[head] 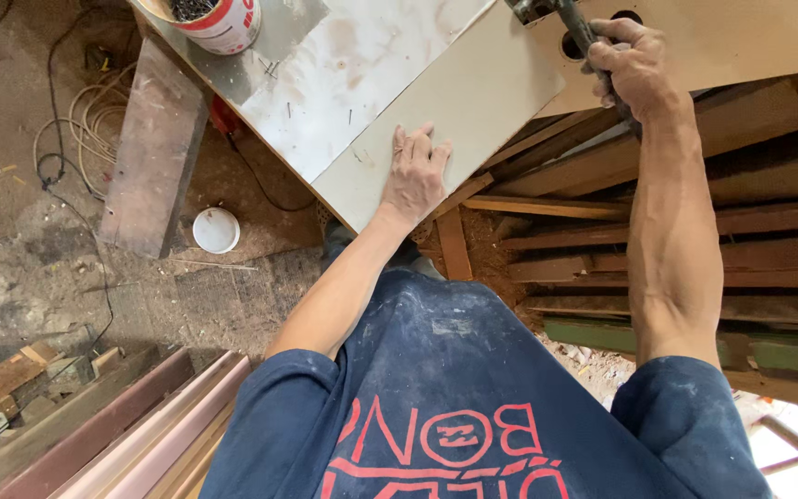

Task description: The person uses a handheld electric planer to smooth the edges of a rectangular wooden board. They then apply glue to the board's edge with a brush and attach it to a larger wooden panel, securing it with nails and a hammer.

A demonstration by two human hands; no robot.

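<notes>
Head view: pale plywood panel (454,120) overhangs the workbench's near edge above stacked timber (741,240). Left hand (415,171) presses flat, fingers together, near the panel's corner. Right hand (634,65) grips a hammer handle (576,26) by the far edge.

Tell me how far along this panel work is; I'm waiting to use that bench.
Two round holes are already cut in the tan board. In hand: the left hand presses flat on the grey panel, and the right hand grips a dark tool handle by those holes. Loose nails lie on the bench; nothing looks fastened yet.
</notes>
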